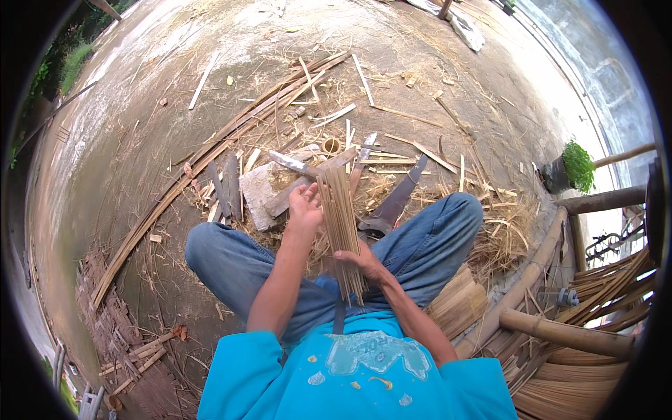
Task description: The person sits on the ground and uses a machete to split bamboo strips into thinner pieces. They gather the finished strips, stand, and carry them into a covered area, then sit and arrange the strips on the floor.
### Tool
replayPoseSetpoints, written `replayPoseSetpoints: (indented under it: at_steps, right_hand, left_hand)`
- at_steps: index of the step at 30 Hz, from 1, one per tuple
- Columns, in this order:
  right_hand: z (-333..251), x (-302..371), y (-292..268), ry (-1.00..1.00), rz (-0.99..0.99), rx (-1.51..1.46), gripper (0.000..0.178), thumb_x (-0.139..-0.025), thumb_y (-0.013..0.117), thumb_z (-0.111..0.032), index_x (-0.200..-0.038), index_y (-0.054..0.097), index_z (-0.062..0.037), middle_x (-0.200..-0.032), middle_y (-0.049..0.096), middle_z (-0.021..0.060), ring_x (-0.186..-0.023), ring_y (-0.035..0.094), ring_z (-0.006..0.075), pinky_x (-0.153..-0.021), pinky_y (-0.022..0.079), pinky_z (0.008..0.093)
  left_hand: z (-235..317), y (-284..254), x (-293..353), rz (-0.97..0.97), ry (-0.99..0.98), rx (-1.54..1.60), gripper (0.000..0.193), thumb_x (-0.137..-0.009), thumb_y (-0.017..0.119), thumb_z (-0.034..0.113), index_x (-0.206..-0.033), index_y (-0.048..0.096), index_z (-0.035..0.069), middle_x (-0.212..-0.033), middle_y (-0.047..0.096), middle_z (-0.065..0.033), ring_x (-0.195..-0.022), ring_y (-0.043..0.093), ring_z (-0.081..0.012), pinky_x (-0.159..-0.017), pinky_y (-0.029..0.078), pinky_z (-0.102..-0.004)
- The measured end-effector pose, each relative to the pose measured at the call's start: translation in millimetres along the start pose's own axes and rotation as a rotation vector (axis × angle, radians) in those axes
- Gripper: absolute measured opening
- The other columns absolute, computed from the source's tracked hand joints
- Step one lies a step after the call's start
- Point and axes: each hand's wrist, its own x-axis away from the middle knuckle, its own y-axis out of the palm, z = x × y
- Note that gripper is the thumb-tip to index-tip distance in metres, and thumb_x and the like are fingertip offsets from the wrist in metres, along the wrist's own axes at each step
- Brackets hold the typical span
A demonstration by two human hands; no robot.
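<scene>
Bamboo splints, a bundle of thin sticks [341, 227], stand nearly upright over the seated person's lap in the head view. The left hand [305, 205] presses flat against the bundle's upper side, fingers [313, 192] together and extended, probably to keep the ends level. The right hand [360, 260] clamps the lower part, fingers curled around it, taking the weight. Beyond the knees lie a flat stone [260, 194], 2 blades [392, 203], long bamboo strips [210, 157] and shavings on the concrete floor [140, 105].
</scene>
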Motion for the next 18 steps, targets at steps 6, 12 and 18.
replayPoseSetpoints:
  at_steps: [6, 12, 18]
  right_hand:
    - [10, -5, 7, -0.037, 0.047, -0.063, 0.073, -0.089, 0.076, -0.028, -0.149, 0.041, -0.0028, -0.127, 0.058, 0.0084, -0.111, 0.057, 0.0172, -0.095, 0.050, 0.0336]
    - [26, -9, 0, -0.260, 0.128, 0.055, 0.080, -0.089, 0.077, -0.031, -0.151, 0.037, -0.0018, -0.128, 0.057, 0.0095, -0.113, 0.057, 0.0193, -0.097, 0.050, 0.0352]
    - [-25, 32, -5, -0.158, 0.156, -0.227, 0.062, -0.089, 0.075, -0.037, -0.133, 0.051, -0.0016, -0.107, 0.062, 0.0061, -0.094, 0.062, 0.0136, -0.084, 0.054, 0.0313]
  left_hand:
    - [-2, 0, 3, 0.111, 0.098, 0.181, 0.038, -0.099, 0.043, 0.031, -0.120, 0.053, 0.000, -0.133, 0.055, -0.0223, -0.128, 0.052, -0.0384, -0.112, 0.038, -0.0644]
    - [10, 2, 9, -0.116, 0.170, 0.044, 0.041, -0.100, 0.045, 0.031, -0.126, 0.050, 0.000, -0.139, 0.053, -0.0243, -0.131, 0.052, -0.0418, -0.114, 0.039, -0.0634]
    - [-4, 36, 31, -0.220, 0.112, 0.178, 0.033, -0.100, 0.046, 0.019, -0.120, 0.051, -0.006, -0.133, 0.061, -0.0240, -0.133, 0.053, -0.0425, -0.117, 0.040, -0.0612]
